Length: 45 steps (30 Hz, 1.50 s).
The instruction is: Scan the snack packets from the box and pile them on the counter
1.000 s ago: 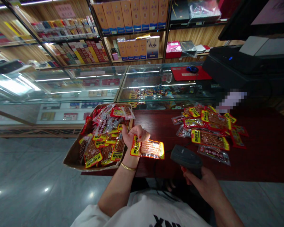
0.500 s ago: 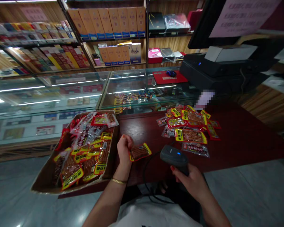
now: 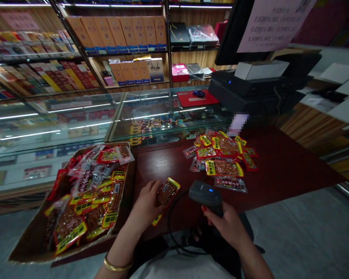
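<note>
The left hand (image 3: 147, 203), palm down, pinches the left edge of a flat, clear-fronted packet with brown contents and yellow-and-red ends (image 3: 169, 190), its fingers slightly bent, over a dark red-brown wooden table (image 3: 293, 162). The right hand (image 3: 225, 224) wraps its fingers around the handle of a dark grey plastic barcode scanner (image 3: 206, 195). Left, an open cardboard box (image 3: 19, 252) holds similar packets; a loose packet pile (image 3: 223, 167) lies beyond the scanner.

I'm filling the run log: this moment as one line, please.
left hand: on packet | right hand: holding scanner | box: packets inside | pile: on table
</note>
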{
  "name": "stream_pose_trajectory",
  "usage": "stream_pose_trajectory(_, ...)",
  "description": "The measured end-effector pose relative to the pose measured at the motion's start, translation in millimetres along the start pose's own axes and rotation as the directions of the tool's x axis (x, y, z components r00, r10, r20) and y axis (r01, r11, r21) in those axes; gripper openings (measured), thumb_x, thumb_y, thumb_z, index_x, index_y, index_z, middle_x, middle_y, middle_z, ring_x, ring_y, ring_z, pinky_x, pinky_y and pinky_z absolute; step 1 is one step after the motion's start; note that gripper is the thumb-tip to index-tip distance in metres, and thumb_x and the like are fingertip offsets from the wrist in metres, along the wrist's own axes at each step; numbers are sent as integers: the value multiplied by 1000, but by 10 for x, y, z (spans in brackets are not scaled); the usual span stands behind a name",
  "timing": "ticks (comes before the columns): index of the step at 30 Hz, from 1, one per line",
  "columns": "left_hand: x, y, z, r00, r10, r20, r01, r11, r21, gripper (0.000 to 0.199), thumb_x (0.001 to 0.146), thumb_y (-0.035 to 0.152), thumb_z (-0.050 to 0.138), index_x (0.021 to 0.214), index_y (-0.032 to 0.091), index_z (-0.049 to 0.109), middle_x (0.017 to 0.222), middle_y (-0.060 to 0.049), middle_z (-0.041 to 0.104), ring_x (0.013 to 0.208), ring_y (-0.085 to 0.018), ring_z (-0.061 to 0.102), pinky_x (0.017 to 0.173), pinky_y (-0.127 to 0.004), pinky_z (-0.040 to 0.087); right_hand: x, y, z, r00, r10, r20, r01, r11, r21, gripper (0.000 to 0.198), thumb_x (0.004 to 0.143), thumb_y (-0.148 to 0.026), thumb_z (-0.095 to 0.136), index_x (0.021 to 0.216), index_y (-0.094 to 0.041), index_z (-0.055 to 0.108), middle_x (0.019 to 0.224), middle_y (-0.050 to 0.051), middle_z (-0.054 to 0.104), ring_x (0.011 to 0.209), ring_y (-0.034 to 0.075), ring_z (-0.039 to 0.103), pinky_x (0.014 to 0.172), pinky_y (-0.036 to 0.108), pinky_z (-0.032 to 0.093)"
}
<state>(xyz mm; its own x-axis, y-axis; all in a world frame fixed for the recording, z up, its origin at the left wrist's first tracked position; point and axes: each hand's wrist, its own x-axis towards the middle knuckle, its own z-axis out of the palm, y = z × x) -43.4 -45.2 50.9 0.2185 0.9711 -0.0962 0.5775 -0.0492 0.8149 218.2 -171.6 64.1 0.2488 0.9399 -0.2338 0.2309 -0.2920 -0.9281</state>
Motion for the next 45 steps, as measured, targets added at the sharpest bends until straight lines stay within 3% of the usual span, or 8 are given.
stream_pose_trajectory(5, 70, -7, 37, 996, -76, 47, 73, 995, 63, 45, 57, 14, 83, 100, 25, 76, 96, -7, 78, 95, -32, 72, 85, -38, 52, 1, 34, -60, 999, -6, -43, 6, 1000, 7, 37, 83, -57, 69, 79, -20, 71, 59, 1, 69, 56, 20, 65, 58, 29, 50)
stream_pose_trajectory(12, 653, 626, 474, 979, 66, 192, 52, 832, -552, 34, 57, 8, 87, 88, 19, 79, 76, -2, 76, 65, -18, 67, 60, -24, 49, -39, 210, -246, 976, 31, -217, -29, 1000, 12, 40, 81, -60, 71, 79, -20, 71, 60, 2, 71, 55, 21, 66, 56, 30, 51)
stream_pose_trajectory(22, 1584, 1726, 1187, 990, 127, 55, -55, 727, -685, 36, 59, 12, 90, 92, 17, 76, 99, -12, 78, 94, -25, 71, 85, -32, 54, -155, 160, -311, 948, 0, -318, -12, 999, -36, 42, 80, -63, 71, 72, -22, 71, 57, 3, 72, 55, 23, 69, 57, 31, 54)
stream_pose_trajectory(26, 1007, 1354, 872, 976, 216, -40, -182, 693, -698, 36, 65, 13, 87, 99, 22, 80, 104, -10, 78, 94, -24, 70, 84, -31, 54, -119, 175, -258, 961, 13, -276, -27, 998, -49, 41, 76, -62, 72, 74, -21, 74, 60, 5, 75, 57, 25, 71, 57, 33, 55)
stream_pose_trajectory(31, 57, 678, -95, 956, 217, -199, -278, 886, -370, 24, 81, 20, 78, 104, 27, 82, 104, -9, 79, 93, -24, 69, 87, -31, 51, 46, 299, -164, 974, 62, -219, -79, 994, -70, 38, 71, -59, 76, 73, -21, 75, 65, 7, 78, 59, 26, 74, 57, 32, 57)
stream_pose_trajectory(37, -503, -41, -1394, 827, -52, -560, 185, 966, 183, 10, 77, 28, 81, 87, 28, 81, 85, -7, 77, 89, -30, 68, 92, -38, 48, 274, 237, 38, 993, -17, -114, 2, 991, -132, 40, 73, -58, 76, 80, -19, 80, 74, 8, 81, 67, 27, 76, 61, 32, 58)
stream_pose_trajectory(40, -552, -159, -1524, 874, -206, -440, 406, 806, 430, 20, 87, 41, 70, 75, 25, 76, 74, -8, 73, 84, -31, 69, 83, -38, 49, 295, 153, 148, 995, -42, -93, 27, 988, -151, 40, 74, -59, 76, 75, -19, 79, 72, 9, 81, 67, 26, 76, 61, 30, 58)
stream_pose_trajectory(45, -430, -59, -1209, 933, -302, -194, 347, 618, 706, 25, 90, 43, 66, 94, 18, 70, 100, -15, 76, 100, -33, 71, 82, -38, 50, 267, 135, 237, 996, -68, -53, 58, 984, -168, 40, 76, -60, 74, 72, -21, 79, 76, 9, 82, 71, 26, 77, 62, 29, 57)
